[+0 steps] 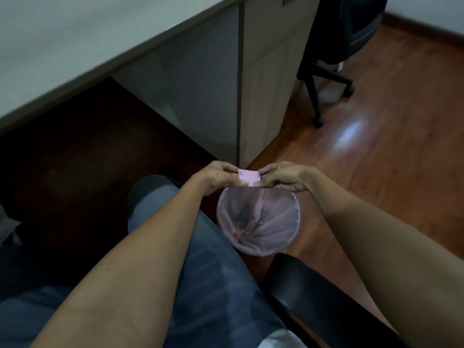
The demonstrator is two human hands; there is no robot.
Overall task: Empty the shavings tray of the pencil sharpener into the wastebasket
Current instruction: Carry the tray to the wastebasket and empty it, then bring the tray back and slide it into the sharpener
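A small pink shavings tray [248, 177] is held between both hands just above the far rim of the wastebasket [291, 232]. My left hand [218, 178] pinches its left end, and my right hand [282, 178] pinches its right end. The wastebasket is round, lined with a thin pink bag, and stands on the floor beside my right knee. A small heap of brownish shavings [242, 224] lies at the bottom of the bag. The sharpener's body is not in view.
A grey desk top [75, 46] runs along the upper left, with its drawer cabinet [263, 84] just beyond the hands. A black office chair [341, 46] stands at the upper right on the wooden floor. My chair's black armrest [313, 297] is at the lower right.
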